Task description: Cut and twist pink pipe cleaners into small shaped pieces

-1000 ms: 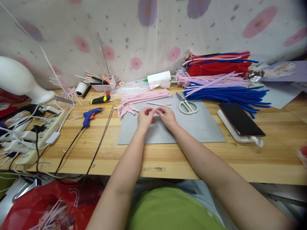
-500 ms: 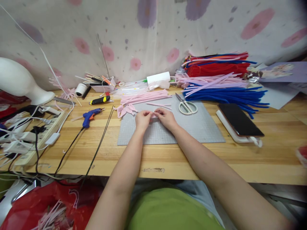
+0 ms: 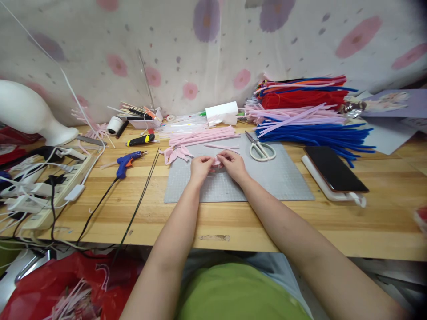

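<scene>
Between my fingertips is a small bent piece of pink pipe cleaner (image 3: 218,162), mostly covered by the fingers. My left hand (image 3: 201,170) pinches it from one side, and my right hand (image 3: 234,166) pinches it from the other. Both hands hover low over the grey cutting mat (image 3: 276,180). Left of them lie pink petal shapes (image 3: 176,154) bent from pipe cleaner. Just beyond the hands are a few loose pink pipe cleaners (image 3: 223,147), with a pink bundle (image 3: 203,135) behind. White-handled scissors (image 3: 262,152) rest on the mat to the right.
Blue pipe cleaners (image 3: 307,135) and red ones (image 3: 303,98) are piled at the back right. A phone (image 3: 335,169) lies on a white block. To the left are a blue glue gun (image 3: 126,164), a yellow-black cutter (image 3: 142,140), thin dark rods (image 3: 143,195) and a power strip (image 3: 73,184).
My fingertips have drawn slightly apart, and more of the pink piece shows between them. The whole view has shifted a little; the things on the table stay where they were.
</scene>
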{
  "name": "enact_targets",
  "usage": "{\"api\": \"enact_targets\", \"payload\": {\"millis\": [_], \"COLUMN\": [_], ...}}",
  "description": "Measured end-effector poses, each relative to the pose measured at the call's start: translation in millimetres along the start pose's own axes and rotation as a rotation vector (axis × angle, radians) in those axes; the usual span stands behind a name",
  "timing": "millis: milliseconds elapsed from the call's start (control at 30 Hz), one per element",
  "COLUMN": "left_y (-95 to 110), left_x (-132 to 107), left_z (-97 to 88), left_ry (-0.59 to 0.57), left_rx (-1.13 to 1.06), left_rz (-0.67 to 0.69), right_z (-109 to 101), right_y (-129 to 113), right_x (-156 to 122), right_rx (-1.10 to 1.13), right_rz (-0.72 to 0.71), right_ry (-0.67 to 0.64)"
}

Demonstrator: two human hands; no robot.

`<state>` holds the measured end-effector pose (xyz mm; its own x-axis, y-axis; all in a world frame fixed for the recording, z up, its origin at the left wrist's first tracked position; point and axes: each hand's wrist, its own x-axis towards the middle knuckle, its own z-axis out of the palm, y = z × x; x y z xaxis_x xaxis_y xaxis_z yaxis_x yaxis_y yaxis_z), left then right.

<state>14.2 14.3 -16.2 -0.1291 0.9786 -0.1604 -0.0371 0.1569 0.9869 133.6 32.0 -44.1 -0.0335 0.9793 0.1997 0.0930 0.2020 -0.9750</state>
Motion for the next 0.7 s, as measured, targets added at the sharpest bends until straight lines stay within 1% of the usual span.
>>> {"api": "enact_targets", "payload": {"millis": [133, 200, 267, 367, 433, 533, 633, 700], "left_y": [1.5, 1.7, 1.6, -0.1, -2.2, -5.1, -5.6, -4.5], "left_x": [-1.3, -1.7, -1.7, -0.4, 1.6, 4.8, 5.0, 3.3], "left_z": [-1.9, -2.7, -2.9, -2.5, -2.5, -3.5, -3.8, -3.0], "left_ry": [-0.064, -0.09, -0.119, -0.142, -0.096, 0.014, 0.093, 0.099], "left_rx": [0.039, 0.038, 0.031, 0.028, 0.048, 0.142, 0.198, 0.156], "left_rz": [-0.067, -0.084, -0.063, -0.029, -0.005, 0.081, 0.161, 0.158], "right_z": [-2.1, -3.6, -4.8, -6.2, -7.1, -7.4, -5.5, -3.4], "right_y": [-1.7, -3.6, -4.8, -4.9, -4.3, -3.9, -4.0, -4.3], "right_x": [-1.3, -1.6, -1.0, 1.9, 4.0, 5.7, 5.4, 4.5], "right_rx": [-0.078, -0.108, -0.068, 0.095, 0.168, 0.176, 0.187, 0.198], "right_rz": [-0.051, -0.055, -0.023, 0.038, 0.078, 0.113, 0.118, 0.104], "right_ry": [0.047, 0.064, 0.088, 0.113, 0.078, 0.017, 0.031, 0.062]}}
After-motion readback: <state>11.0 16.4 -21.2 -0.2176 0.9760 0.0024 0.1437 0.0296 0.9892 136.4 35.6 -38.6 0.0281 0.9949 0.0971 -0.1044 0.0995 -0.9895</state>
